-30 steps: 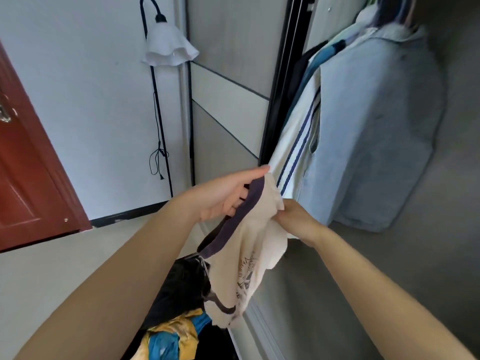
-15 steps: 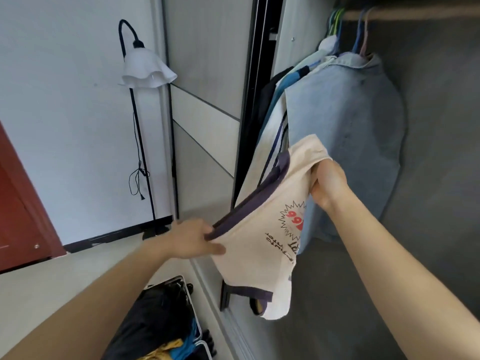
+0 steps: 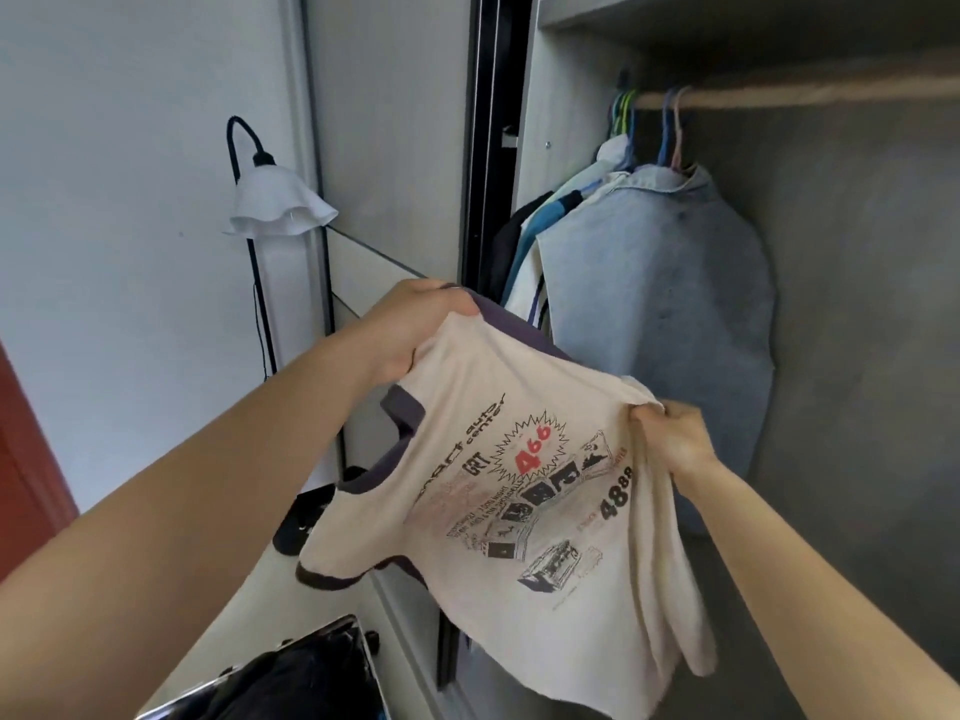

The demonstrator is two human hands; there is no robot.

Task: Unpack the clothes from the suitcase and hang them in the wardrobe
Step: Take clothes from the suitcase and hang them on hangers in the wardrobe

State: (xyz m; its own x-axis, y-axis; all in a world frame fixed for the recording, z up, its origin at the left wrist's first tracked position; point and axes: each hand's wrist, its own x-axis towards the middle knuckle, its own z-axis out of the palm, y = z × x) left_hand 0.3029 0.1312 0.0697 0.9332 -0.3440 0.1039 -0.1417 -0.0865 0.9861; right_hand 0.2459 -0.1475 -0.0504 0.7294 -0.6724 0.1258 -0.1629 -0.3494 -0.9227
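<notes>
Grey wardrobe panels and a pale wall are filling the background, with a white-shaded lamp (image 3: 283, 207) standing beyond the left grip (image 3: 415, 330). Over the last 1 second the cream T-shirt (image 3: 519, 485) has been going from a bunched wad, pinched between 2 close-set hands, to a spread panel. The grips are now pulling well apart, and the printed front is facing the camera, turned sideways. That is suggesting the shirt is being shaken out and sorted for hanging, not yet hung; no hanger is showing in either hand.

The left grip is curling tightly round a dark-trimmed edge of the shirt, thumb pressing on the cream cloth, and is holding it higher than the right. The right grip (image 3: 675, 439) is clenching a gathered fold of plain cream fabric, with the rest of the shirt drooping below both hands.

Beyond the right grip a denim jacket (image 3: 660, 304) is hanging among other garments, and above it coloured hangers (image 3: 670, 122) are hooking over the wardrobe rail (image 3: 805, 93). Below the left grip the suitcase (image 3: 311, 636) is lying open, with dark clothes inside it.
</notes>
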